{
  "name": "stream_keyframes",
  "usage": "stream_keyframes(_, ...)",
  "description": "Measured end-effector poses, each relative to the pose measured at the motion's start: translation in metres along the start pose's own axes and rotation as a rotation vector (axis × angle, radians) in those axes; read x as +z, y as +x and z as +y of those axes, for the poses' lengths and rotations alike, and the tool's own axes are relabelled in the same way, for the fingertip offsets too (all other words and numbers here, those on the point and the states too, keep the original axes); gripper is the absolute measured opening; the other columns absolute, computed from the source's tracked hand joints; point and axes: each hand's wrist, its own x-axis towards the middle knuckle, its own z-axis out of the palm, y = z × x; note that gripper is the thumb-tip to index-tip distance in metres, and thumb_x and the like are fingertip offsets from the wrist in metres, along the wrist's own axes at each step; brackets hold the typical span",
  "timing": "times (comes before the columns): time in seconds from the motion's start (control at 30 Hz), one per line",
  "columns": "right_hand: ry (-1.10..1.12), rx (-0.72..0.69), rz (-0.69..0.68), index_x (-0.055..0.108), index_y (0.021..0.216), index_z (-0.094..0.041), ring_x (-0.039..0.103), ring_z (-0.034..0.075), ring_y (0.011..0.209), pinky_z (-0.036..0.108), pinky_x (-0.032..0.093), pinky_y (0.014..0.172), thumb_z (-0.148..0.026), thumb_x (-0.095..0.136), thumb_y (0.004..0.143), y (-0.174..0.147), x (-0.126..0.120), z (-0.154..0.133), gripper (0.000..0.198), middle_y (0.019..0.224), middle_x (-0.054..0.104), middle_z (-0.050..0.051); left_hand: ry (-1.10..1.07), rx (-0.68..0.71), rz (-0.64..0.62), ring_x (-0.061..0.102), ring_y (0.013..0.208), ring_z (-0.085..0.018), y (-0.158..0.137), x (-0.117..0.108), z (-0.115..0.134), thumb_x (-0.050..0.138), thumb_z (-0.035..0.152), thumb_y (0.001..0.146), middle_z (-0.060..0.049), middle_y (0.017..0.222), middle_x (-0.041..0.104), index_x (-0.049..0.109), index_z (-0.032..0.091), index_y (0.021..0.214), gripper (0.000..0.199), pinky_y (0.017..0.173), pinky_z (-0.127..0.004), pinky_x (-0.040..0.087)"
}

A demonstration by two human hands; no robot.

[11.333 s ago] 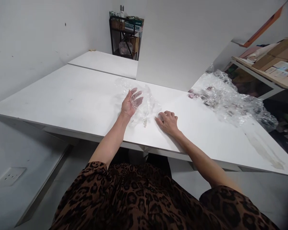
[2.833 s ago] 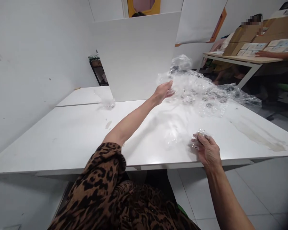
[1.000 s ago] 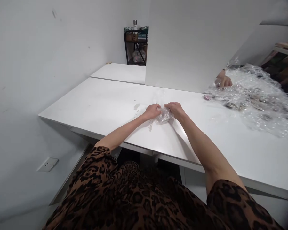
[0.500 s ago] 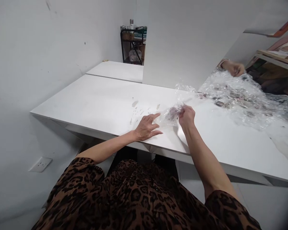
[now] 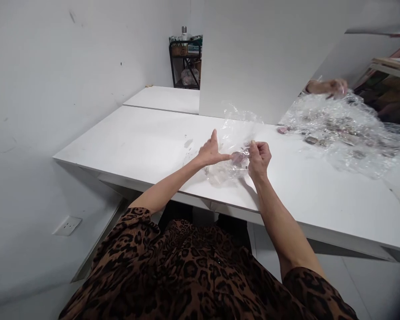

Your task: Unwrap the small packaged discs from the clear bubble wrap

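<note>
My right hand (image 5: 259,159) is closed, pinching a crinkled sheet of clear plastic wrap (image 5: 242,122) just above the white table (image 5: 146,138). Inside or behind the film shows a small purplish round item (image 5: 239,157), too blurred to name. My left hand (image 5: 210,151) is open on the near left side of the wrap, thumb stretched toward the purplish item and the other fingers pointing up and away. Its thumb tip is close to the item; whether it touches the film I cannot tell.
A heap of clear plastic wrap with several small dark and pinkish pieces (image 5: 311,140) covers the table's right side. Another person's hand (image 5: 336,88) is above it. A tall white panel (image 5: 253,58) rises at the back. A black shelf (image 5: 186,62) stands beyond, and a wall is at left.
My left hand has moved up and away from the table's front edge, spreading thumb from fingers. The wrap now stands higher between my hands. The other person's hand has shifted right.
</note>
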Motion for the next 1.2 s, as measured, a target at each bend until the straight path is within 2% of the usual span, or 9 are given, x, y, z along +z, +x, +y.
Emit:
stream_keyframes(0.1,0.033,0.081,0.069,0.047,0.082,-0.022,0.05,0.009,0.064,0.023,0.043,0.058,-0.068,0.074,0.078,0.006,-0.005,0.003,0.052,0.076,0.053,-0.003,-0.249,-0.27,-0.198,0.073,0.091,-0.027,0.009,0.002,-0.011,0.088,0.034,0.073,-0.016,0.102,0.074,0.071,0.011,0.098,0.038,0.086,-0.041,0.057)
stream_keyframes(0.17,0.0,0.165,0.152,0.049,0.085,-0.023,0.053,0.01,0.068,0.023,0.044,0.058,-0.064,0.072,0.081,0.01,-0.008,0.005,0.048,0.082,0.056,-0.002,-0.399,-0.346,-0.207,0.069,0.071,-0.017,0.012,0.0,-0.013,0.079,0.031,0.084,-0.011,0.089,0.072,0.068,0.012,0.08,0.023,0.074,-0.035,0.057)
stream_keyframes(0.3,-0.12,0.266,0.237,0.054,0.088,-0.022,0.055,0.011,0.075,0.022,0.043,0.059,-0.054,0.072,0.083,0.009,-0.013,0.0,0.037,0.089,0.06,0.0,-0.624,-0.398,-0.143,0.066,0.062,-0.014,0.013,-0.007,-0.002,0.067,0.035,0.095,-0.005,0.078,0.068,0.063,0.014,0.077,0.028,0.072,-0.033,0.059)
stream_keyframes(0.5,-0.178,0.267,-0.222,0.064,0.077,-0.02,0.051,0.011,0.068,0.025,0.041,0.059,-0.067,0.078,0.074,-0.003,-0.004,-0.017,0.05,0.078,0.063,0.001,-0.671,-0.349,-0.113,0.068,0.068,-0.014,0.013,-0.005,0.017,0.062,0.036,0.099,-0.006,0.084,0.072,0.06,0.016,0.081,0.027,0.073,-0.03,0.053)
stream_keyframes(0.63,-0.163,0.423,-0.361,0.067,0.08,-0.019,0.052,0.011,0.063,0.025,0.039,0.054,-0.062,0.092,0.054,-0.005,-0.003,-0.021,0.055,0.073,0.066,0.001,-0.719,-0.317,-0.131,0.067,0.069,-0.013,0.009,0.004,0.017,0.064,0.037,0.098,-0.007,0.088,0.076,0.059,0.016,0.08,0.028,0.074,-0.027,0.048)
stream_keyframes(0.83,-0.037,0.588,-0.384,0.071,0.08,-0.016,0.056,0.01,0.057,0.024,0.042,0.051,-0.054,0.094,0.054,-0.002,-0.01,-0.029,0.051,0.073,0.071,0.006,-0.851,-0.286,-0.048,0.069,0.08,-0.016,0.012,-0.001,0.013,0.059,0.047,0.099,-0.008,0.089,0.078,0.055,0.018,0.074,0.039,0.085,-0.03,0.049)
stream_keyframes(0.97,0.05,0.665,-0.354,0.069,0.085,-0.017,0.056,0.011,0.052,0.023,0.037,0.042,-0.078,0.081,0.064,-0.001,-0.006,-0.031,0.066,0.076,0.072,0.007,-0.812,-0.24,-0.02,0.069,0.08,-0.017,0.012,-0.002,0.019,0.059,0.056,0.098,-0.006,0.082,0.075,0.058,0.018,0.076,0.043,0.083,-0.03,0.05)
stream_keyframes(1.07,0.034,0.587,-0.308,0.066,0.078,-0.017,0.052,0.008,0.049,0.021,0.03,0.038,-0.082,0.08,0.061,-0.003,-0.003,-0.03,0.069,0.074,0.068,0.005,-0.695,-0.222,-0.036,0.067,0.076,-0.016,0.005,0.005,0.023,0.068,0.059,0.091,-0.004,0.076,0.071,0.055,0.018,0.076,0.045,0.078,-0.029,0.05)
stream_keyframes(1.2,-0.013,0.513,-0.203,0.066,0.069,-0.016,0.045,0.006,0.048,0.021,0.03,0.04,-0.056,0.091,0.06,-0.004,-0.002,-0.028,0.048,0.065,0.061,0.0,-0.535,-0.17,-0.067,0.054,0.066,-0.009,-0.004,0.02,0.022,0.085,0.02,0.074,0.004,0.067,0.056,0.045,0.019,0.07,0.04,0.069,-0.024,0.043)
